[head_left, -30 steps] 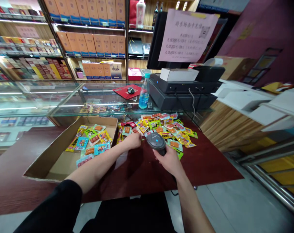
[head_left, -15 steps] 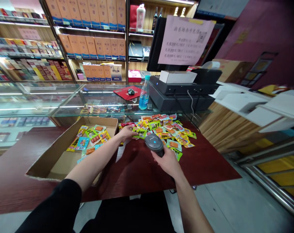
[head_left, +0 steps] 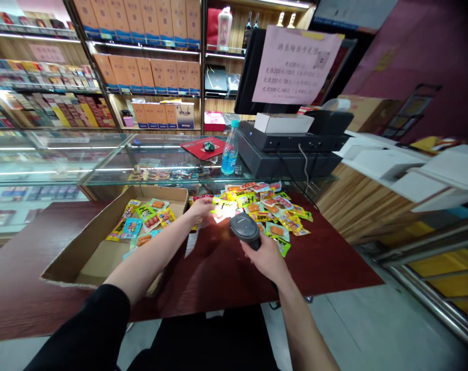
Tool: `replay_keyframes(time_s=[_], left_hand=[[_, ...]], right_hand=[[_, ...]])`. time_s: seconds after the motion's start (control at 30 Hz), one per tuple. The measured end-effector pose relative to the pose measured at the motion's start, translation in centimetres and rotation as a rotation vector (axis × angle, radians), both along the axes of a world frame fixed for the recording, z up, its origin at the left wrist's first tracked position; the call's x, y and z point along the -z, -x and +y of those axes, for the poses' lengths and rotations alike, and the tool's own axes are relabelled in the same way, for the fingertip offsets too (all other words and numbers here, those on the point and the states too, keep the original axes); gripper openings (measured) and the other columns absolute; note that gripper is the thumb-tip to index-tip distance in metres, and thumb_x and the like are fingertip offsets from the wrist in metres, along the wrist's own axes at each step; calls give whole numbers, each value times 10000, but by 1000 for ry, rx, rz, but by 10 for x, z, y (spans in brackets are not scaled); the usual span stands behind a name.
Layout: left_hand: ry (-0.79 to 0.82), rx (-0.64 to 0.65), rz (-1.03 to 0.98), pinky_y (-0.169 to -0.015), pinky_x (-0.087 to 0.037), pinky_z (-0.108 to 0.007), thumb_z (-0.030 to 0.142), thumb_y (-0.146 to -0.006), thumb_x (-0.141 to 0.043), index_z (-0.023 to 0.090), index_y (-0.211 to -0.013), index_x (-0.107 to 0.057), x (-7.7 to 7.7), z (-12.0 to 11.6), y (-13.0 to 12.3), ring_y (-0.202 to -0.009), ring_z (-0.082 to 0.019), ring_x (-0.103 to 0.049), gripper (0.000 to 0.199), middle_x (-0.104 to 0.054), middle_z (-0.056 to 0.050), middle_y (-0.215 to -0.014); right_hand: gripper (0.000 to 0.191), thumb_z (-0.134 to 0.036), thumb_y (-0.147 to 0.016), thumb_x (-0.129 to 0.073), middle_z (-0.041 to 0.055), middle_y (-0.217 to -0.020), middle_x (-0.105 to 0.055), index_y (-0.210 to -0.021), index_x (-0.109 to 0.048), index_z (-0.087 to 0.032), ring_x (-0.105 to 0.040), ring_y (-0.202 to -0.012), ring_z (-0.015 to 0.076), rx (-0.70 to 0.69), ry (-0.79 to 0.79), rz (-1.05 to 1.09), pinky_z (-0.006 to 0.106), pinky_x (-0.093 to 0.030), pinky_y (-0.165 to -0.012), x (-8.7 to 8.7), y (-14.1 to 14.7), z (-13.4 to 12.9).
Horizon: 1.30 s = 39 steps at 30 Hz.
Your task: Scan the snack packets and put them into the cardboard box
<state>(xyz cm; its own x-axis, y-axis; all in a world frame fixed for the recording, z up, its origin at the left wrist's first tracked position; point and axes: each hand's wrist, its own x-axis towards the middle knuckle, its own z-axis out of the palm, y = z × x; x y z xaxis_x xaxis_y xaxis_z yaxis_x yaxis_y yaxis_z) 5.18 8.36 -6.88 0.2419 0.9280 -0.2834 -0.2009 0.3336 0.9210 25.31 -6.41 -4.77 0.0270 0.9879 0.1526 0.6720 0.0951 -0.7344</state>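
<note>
My left hand (head_left: 202,211) pinches the left end of a small snack packet (head_left: 223,208), which is washed out by bright light. A dark grey handheld barcode scanner (head_left: 245,226) is gripped in my right hand (head_left: 268,257), its head pointing at that packet from close by. Behind and to the right of the packet lies a heap of snack packets (head_left: 291,221), yellow, green and clear, some showing small sausages. Left of my left forearm, a shallow cardboard box (head_left: 69,252) holds several similar packets (head_left: 132,226).
The dark red table (head_left: 234,288) meets a glass display counter (head_left: 114,159). On the counter are a bottle with blue liquid (head_left: 229,149), a mouse (head_left: 209,146) on a red mat and a monitor (head_left: 249,72) with a pink paper sign. Boxed goods (head_left: 141,20) fill shelves behind.
Bright light from the scanner now falls on the packet in my left hand, and the blue light on top of the scanner no longer shows. Both hands have barely moved.
</note>
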Motion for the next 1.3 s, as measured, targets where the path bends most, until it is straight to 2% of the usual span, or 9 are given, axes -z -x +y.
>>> replay_keyframes(time_s=[0.2,0.37,0.47,0.7,0.83,0.93,1.1,1.2,1.3], left_hand=[[7,-6,-37,-646,-594,-318,101,-581,-825,96,-761,-599,-5,-1,-2,-678,-185,-694,288,-694,-76,-771],[-42,-101,46,-628,-584,-279,143,-542,-851,119,-736,-556,-28,-1,9,-632,-144,-673,354,-676,-28,-716],[-148,-119,94,-642,-584,-289,194,-522,-861,122,-738,-565,-47,-5,41,-654,-142,-668,373,-673,-17,-712],[-297,-260,376,-605,-578,-286,369,-504,-858,129,-823,-632,-74,-37,160,-695,-164,-667,459,-694,-57,-796],[-348,-352,490,-559,-560,-248,450,-539,-824,127,-855,-663,-80,-51,183,-694,-150,-645,480,-671,-53,-776],[-349,-314,511,-539,-551,-243,466,-546,-813,127,-838,-661,-77,-50,168,-656,-136,-623,472,-643,-35,-732],[-394,-112,488,-536,-532,-254,419,-610,-772,143,-832,-656,-58,-26,108,-619,-135,-595,373,-628,-28,-701],[-409,42,485,-577,-518,-264,304,-612,-761,157,-818,-661,-43,-7,65,-611,-149,-597,272,-643,-21,-683],[-370,134,490,-711,-510,-260,115,-522,-765,171,-666,-648,-28,6,24,-759,-203,-631,195,-637,-14,-649]], right_hand=[[281,-403,-782,-579,63,-691,-706,-911,-665,-168,-680,-677,235,5,-20,-2,294,-486,-596,0,0,1],[278,-374,-769,-594,79,-815,-723,-947,-672,-175,-682,-781,243,-63,-59,-34,296,-484,-664,-6,11,8],[277,-347,-764,-609,78,-868,-724,-980,-661,-180,-677,-813,241,-162,-66,-43,292,-475,-685,-11,25,13],[223,-306,-773,-609,63,-858,-718,-963,-645,-195,-669,-800,219,-317,-78,-79,270,-458,-680,-22,58,19],[206,-290,-777,-601,65,-895,-715,-950,-642,-186,-658,-816,207,-391,-87,-50,265,-462,-698,-27,72,21],[199,-287,-771,-608,57,-869,-715,-936,-648,-183,-655,-789,198,-405,-81,-52,258,-457,-682,-32,76,21],[280,-268,-747,-642,48,-891,-723,-1018,-652,-199,-662,-827,213,-337,-81,-50,260,-452,-688,-43,67,20],[282,-280,-750,-645,50,-933,-723,-1023,-656,-211,-658,-855,219,-299,-106,-52,269,-457,-704,-51,56,20],[258,-292,-753,-642,54,-934,-724,-996,-662,-210,-657,-839,220,-247,-146,-85,281,-458,-711,-57,44,20]])
